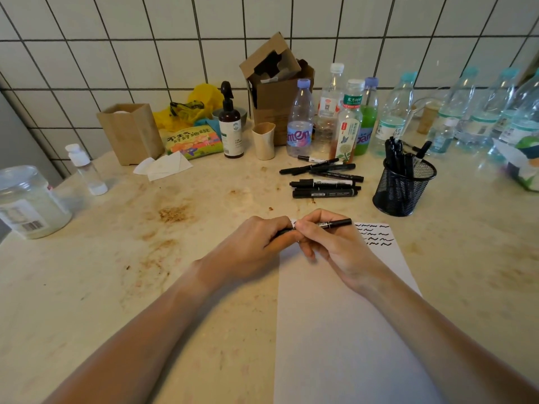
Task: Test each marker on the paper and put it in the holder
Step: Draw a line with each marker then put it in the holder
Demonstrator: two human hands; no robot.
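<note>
A white sheet of paper (344, 330) lies nearest on the stained tabletop (145, 287), running away from the person, with rows of black squiggles (374, 235) at its far end. Over the paper's far left edge the two hands meet. The left hand (256, 243) is curled round one end of a black marker (335, 223), and the right hand (329, 243) pinches its barrel between thumb and fingers, the other end sticking out to the right. Beyond them a loose cluster of black markers (323, 182) lies flat on the tabletop. Just right of that cluster stands a black mesh holder (404, 188) with several markers upright inside. Farther back, plastic bottles (350, 118), a cup (263, 140), a dark pump bottle (230, 126) and an open cardboard box (277, 83) line the tiled wall (116, 39).
</note>
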